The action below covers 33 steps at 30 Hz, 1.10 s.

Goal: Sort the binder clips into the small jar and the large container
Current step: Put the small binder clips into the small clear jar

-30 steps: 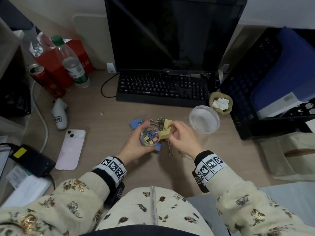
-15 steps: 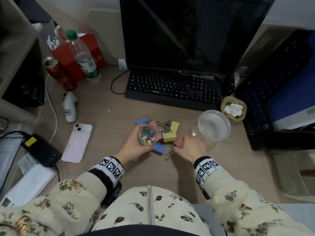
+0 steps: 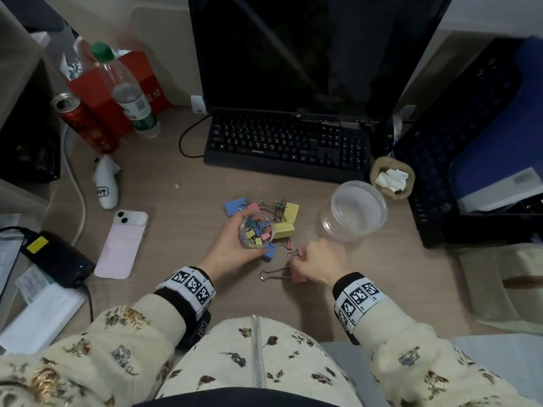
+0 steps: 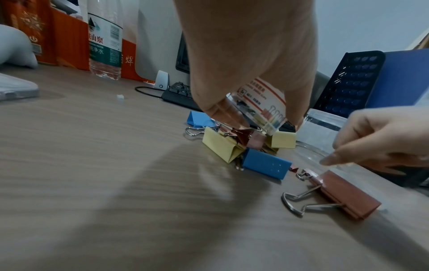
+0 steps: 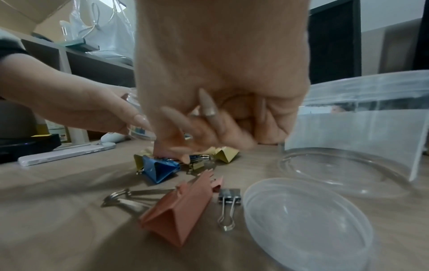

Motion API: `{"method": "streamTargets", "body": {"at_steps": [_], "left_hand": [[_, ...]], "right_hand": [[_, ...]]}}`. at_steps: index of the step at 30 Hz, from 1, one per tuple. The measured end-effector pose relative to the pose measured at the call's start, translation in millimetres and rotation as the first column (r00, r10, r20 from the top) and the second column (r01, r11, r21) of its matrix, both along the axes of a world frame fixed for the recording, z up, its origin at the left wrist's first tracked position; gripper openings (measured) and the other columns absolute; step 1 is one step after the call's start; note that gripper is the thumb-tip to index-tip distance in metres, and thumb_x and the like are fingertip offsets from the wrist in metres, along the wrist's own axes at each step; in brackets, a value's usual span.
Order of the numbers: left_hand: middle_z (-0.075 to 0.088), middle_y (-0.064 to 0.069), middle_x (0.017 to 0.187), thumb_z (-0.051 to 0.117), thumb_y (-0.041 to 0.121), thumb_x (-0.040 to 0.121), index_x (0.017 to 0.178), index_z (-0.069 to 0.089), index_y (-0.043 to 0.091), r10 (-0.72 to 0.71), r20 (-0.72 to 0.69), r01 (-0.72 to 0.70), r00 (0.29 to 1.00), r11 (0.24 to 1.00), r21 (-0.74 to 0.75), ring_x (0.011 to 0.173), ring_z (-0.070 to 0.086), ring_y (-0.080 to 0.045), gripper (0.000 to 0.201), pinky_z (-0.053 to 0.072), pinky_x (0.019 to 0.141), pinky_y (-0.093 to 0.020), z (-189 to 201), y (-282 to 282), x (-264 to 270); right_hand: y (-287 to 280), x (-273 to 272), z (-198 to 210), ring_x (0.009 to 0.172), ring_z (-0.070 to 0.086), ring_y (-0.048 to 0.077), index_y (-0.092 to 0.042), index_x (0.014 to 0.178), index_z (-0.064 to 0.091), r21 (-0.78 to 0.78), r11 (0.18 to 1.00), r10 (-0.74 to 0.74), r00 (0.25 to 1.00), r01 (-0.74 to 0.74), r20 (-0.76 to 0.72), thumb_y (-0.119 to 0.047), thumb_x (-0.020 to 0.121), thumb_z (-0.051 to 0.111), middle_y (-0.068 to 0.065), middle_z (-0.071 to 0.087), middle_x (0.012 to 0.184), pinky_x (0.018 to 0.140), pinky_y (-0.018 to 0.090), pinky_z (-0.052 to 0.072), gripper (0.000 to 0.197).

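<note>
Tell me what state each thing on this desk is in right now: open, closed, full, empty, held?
small jar: lid off, partly filled with little clips, gripped by left hand
large container: open, empty, upright
clear lid: off, lying on the desk
large pink clip: lying loose
right hand: fingers curled above small pink clip, grip unclear
monitor: dark
soda can: opened
water bottle: capped

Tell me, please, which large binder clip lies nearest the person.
The large pink binder clip beside the right hand; the yellow and blue ones lie farther back.
</note>
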State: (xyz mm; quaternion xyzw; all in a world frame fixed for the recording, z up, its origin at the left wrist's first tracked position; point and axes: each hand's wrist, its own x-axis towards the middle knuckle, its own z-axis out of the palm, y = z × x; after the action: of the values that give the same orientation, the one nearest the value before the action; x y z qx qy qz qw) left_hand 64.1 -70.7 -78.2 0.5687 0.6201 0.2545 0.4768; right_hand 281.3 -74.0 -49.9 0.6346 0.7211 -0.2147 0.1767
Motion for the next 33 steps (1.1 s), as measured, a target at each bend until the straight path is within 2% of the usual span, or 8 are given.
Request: {"method": "streamTargets", "body": {"at_steps": [4, 7, 9, 15, 20, 24, 27, 33], "left_hand": [[0.054, 0.009, 0.129, 0.089, 0.038, 0.056, 0.129, 0.047, 0.03, 0.018, 0.008, -0.018, 1.0, 1.0, 0.001, 0.119, 0.054, -0.009, 0.085, 0.047, 0.103, -0.039, -0.6, -2.0, 0.7], [0.058, 0.01, 0.123, 0.091, 0.023, 0.061, 0.129, 0.049, 0.024, 0.054, 0.025, -0.054, 0.998, 0.999, -0.004, 0.112, 0.056, -0.004, 0.08, 0.048, 0.101, -0.032, 1.8, -3.4, 0.9], [0.059, 0.01, 0.121, 0.091, 0.018, 0.063, 0.129, 0.049, 0.021, 0.079, 0.034, -0.079, 0.996, 0.997, -0.003, 0.109, 0.057, 0.0, 0.078, 0.048, 0.098, -0.026, 2.6, -4.1, 1.2], [0.059, 0.005, 0.121, 0.09, 0.014, 0.064, 0.13, 0.048, 0.017, 0.116, 0.065, -0.116, 0.991, 0.993, -0.008, 0.1, 0.056, 0.012, 0.078, 0.043, 0.084, -0.004, 0.1, -6.9, 3.8], [0.054, 0.005, 0.132, 0.09, 0.016, 0.063, 0.126, 0.047, 0.026, 0.125, 0.075, -0.127, 0.989, 0.992, 0.021, 0.116, 0.054, -0.006, 0.077, 0.047, 0.1, -0.024, 0.8, -5.9, 10.4], [0.048, 0.011, 0.141, 0.091, 0.018, 0.063, 0.13, 0.047, 0.03, 0.096, 0.073, -0.099, 0.993, 0.994, 0.042, 0.125, 0.05, -0.007, 0.081, 0.043, 0.108, -0.035, -2.8, -1.8, 17.8], [0.039, 0.012, 0.149, 0.09, 0.021, 0.064, 0.136, 0.045, 0.025, 0.06, 0.03, -0.061, 0.998, 0.997, 0.043, 0.132, 0.043, -0.008, 0.086, 0.039, 0.112, -0.036, -6.3, 1.2, 23.3], [0.043, 0.009, 0.145, 0.09, 0.023, 0.064, 0.142, 0.041, 0.02, 0.057, 0.04, -0.058, 0.998, 0.998, 0.038, 0.128, 0.046, -0.007, 0.093, 0.037, 0.111, -0.029, -8.1, 5.7, 22.6]], "right_hand": [[5.9, 0.1, -1.4, 0.093, 0.061, 0.023, -0.022, 0.1, 0.058, 0.152, 0.988, 0.012, 0.994, 0.006, -0.113, -0.042, 0.089, 0.052, 0.0, 0.062, 0.101, 0.074, 0.035, 0.052, 0.024], [5.9, -2.0, -7.3, 0.109, 0.054, 0.025, -0.021, 0.129, 0.045, 0.115, 0.993, 0.015, 0.987, 0.003, -0.161, -0.042, 0.088, 0.057, 0.0, 0.05, 0.123, 0.079, 0.037, 0.049, 0.048], [6.9, -5.4, -11.2, 0.113, 0.052, 0.027, -0.019, 0.134, 0.041, 0.084, 0.996, 0.009, 0.987, 0.004, -0.159, -0.041, 0.089, 0.057, 0.002, 0.048, 0.128, 0.079, 0.037, 0.047, 0.053], [11.3, -11.1, -23.7, 0.1, 0.058, 0.027, -0.017, 0.112, 0.054, 0.021, 1.0, 0.014, 0.978, -0.01, -0.209, -0.034, 0.084, 0.062, 0.005, 0.06, 0.11, 0.079, 0.037, 0.05, 0.034], [15.1, 9.5, -17.4, 0.083, 0.062, 0.02, -0.023, 0.098, 0.06, 0.021, 0.999, -0.032, 0.971, 0.038, -0.239, -0.028, 0.086, 0.057, -0.001, 0.065, 0.093, 0.069, 0.032, 0.052, 0.014], [28.2, 17.0, 7.2, 0.076, 0.058, 0.023, -0.017, 0.093, 0.056, 0.156, 0.978, -0.084, 0.947, 0.138, -0.311, -0.027, 0.088, 0.053, 0.001, 0.06, 0.081, 0.064, 0.033, 0.049, 0.012], [36.3, 8.4, 24.8, 0.075, 0.058, 0.018, -0.019, 0.092, 0.055, 0.302, 0.937, -0.033, 0.905, 0.175, -0.423, -0.028, 0.089, 0.051, -0.002, 0.061, 0.083, 0.065, 0.034, 0.051, 0.011], [35.2, -5.8, 17.2, 0.08, 0.057, 0.014, -0.019, 0.106, 0.062, 0.325, 0.944, 0.172, 0.749, 0.06, -0.64, -0.04, 0.087, 0.065, -0.005, 0.062, 0.089, 0.071, 0.031, 0.048, 0.029]]}}
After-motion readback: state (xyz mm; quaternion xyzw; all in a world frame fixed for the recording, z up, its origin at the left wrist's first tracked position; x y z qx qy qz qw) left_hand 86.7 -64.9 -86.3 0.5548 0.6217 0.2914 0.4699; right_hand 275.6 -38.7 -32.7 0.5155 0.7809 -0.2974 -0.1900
